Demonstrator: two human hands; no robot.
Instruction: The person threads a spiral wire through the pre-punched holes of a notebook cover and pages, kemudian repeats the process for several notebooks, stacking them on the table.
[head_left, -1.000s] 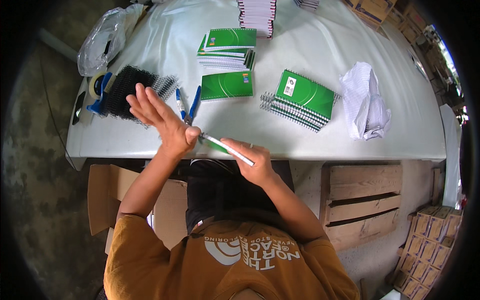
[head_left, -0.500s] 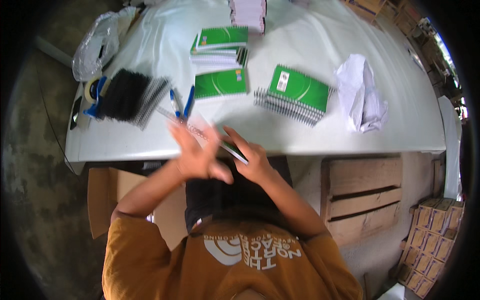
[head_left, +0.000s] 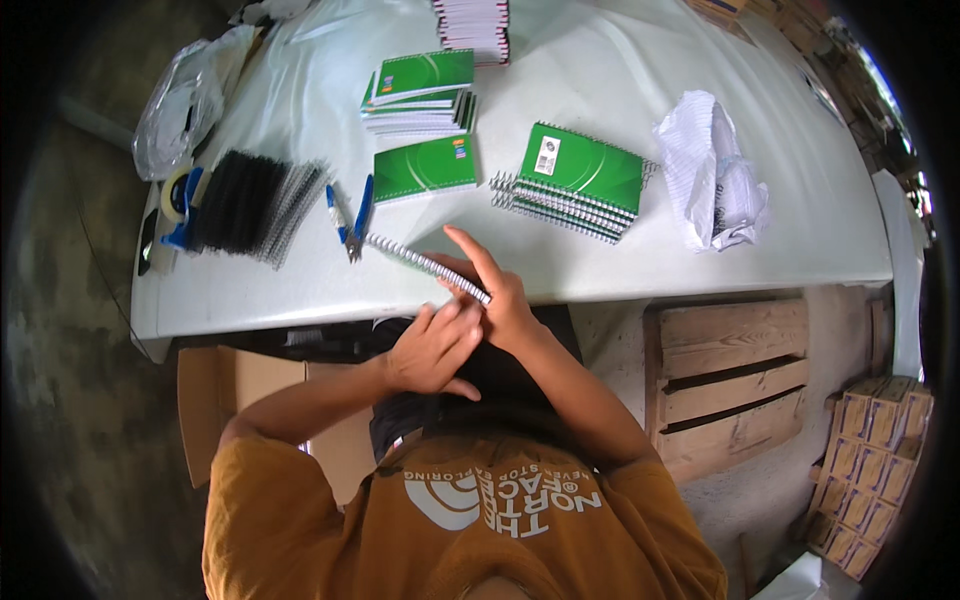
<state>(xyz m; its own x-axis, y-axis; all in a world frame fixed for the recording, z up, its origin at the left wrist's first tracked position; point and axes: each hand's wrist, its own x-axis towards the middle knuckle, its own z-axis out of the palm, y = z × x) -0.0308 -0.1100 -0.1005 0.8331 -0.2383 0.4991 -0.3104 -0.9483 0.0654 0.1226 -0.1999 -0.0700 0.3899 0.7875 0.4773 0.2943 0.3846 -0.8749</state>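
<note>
- Two hands meet at the near edge of the white desk (head_left: 620,265).
- Right hand (head_left: 500,300): fingers pinch one end of a thin wire spiral coil (head_left: 425,263), forefinger raised.
- Left hand (head_left: 432,350): fingers loosely curled, touching the right hand.
- Blue-handled pliers (head_left: 350,215) lie beside the coil's far end.

my right hand (head_left: 505,300) pinches one end of a spiral binding coil (head_left: 425,262) that slants up-left over the white table (head_left: 620,250). my left hand (head_left: 432,348) sits just beside it, fingers curled at the coil's near end. blue-handled pliers (head_left: 350,215) lie by the coil's far tip, green notebooks (head_left: 575,180) beyond.
</note>
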